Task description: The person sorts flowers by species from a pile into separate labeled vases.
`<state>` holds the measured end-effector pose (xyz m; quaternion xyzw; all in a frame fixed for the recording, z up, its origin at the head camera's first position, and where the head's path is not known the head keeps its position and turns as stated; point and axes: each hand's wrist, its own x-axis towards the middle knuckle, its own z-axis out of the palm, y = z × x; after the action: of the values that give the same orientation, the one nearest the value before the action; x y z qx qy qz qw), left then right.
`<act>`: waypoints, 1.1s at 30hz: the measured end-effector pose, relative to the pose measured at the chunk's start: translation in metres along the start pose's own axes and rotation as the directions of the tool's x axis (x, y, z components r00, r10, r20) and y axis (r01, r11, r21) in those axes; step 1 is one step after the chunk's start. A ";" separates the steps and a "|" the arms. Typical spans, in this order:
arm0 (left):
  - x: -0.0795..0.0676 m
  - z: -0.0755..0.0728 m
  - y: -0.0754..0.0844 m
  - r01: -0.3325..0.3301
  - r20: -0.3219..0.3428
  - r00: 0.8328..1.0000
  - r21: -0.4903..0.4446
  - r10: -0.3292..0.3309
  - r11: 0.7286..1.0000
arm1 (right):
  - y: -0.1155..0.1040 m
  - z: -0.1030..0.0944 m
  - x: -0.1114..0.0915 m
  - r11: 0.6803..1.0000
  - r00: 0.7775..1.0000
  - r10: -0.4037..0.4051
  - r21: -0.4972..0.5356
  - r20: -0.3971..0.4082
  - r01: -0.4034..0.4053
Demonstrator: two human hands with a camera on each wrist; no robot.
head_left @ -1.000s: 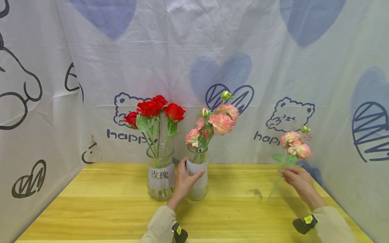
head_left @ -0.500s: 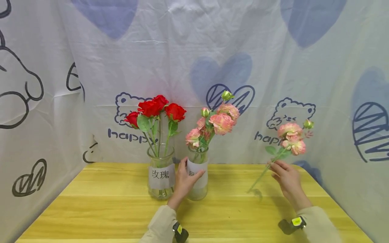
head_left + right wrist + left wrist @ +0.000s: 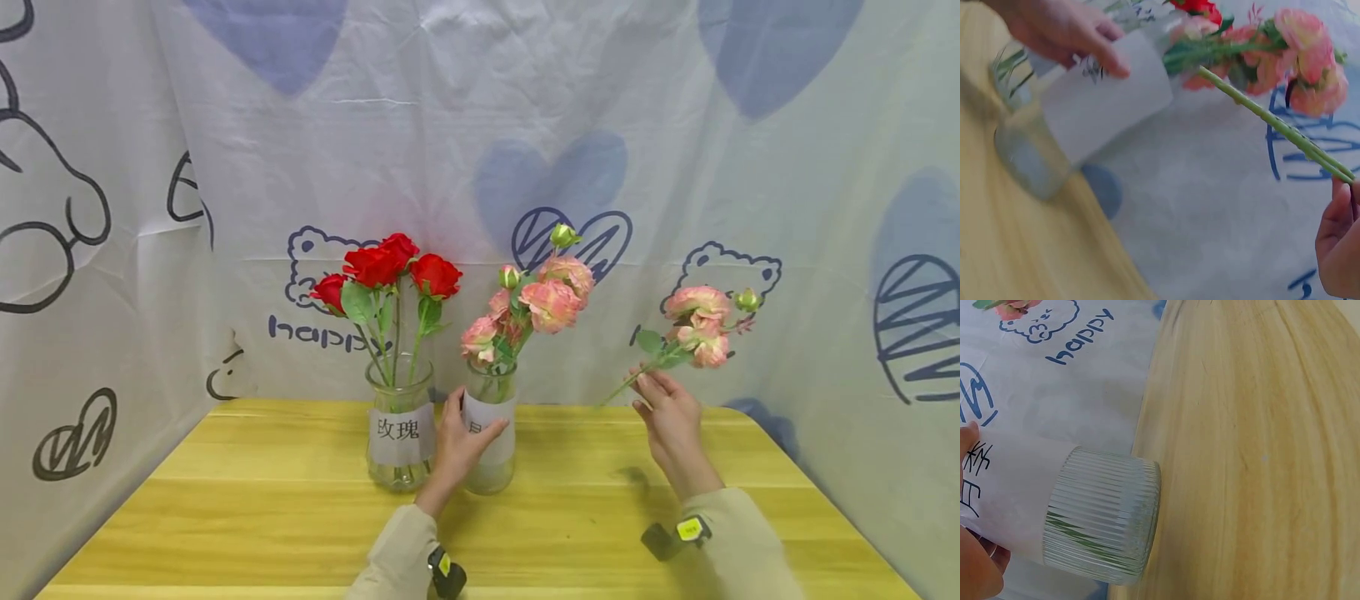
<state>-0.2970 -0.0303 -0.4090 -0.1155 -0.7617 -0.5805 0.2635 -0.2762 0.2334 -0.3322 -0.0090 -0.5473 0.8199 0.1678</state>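
My left hand (image 3: 459,446) grips a ribbed glass vase (image 3: 491,471) with a white paper label, fingers and thumb round its sides. Several pink flowers (image 3: 551,304) with green buds stand in that vase. To the right, my right hand (image 3: 670,421) pinches the green stem (image 3: 1279,125) of another pink flower spray (image 3: 701,321), raised above the table. The spray leans so its blooms point up and right and its cut end points left, toward the vase. In the left wrist view, the vase base (image 3: 1104,515) shows a green stem inside.
A second glass vase (image 3: 400,475) with a lettered label holds several red roses (image 3: 375,265), close left of the gripped one. Both stand on a yellow wooden table (image 3: 225,500). A printed cloth (image 3: 420,167) hangs behind and at both sides.
My right hand has moved left and upward with the pink flower spray, whose stem has tilted from steep to flatter. My left hand stays on the vase.
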 end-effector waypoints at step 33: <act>0.000 -0.001 -0.001 -0.004 0.013 1.000 0.015 0.003 1.000 | -0.008 0.106 0.011 0.954 0.953 -0.298 -0.056 -0.053 0.295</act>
<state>-0.2973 -0.0320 -0.4101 -0.1185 -0.7676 -0.5734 0.2606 -0.3058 0.1440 -0.2809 0.0444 -0.5563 0.7716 0.3053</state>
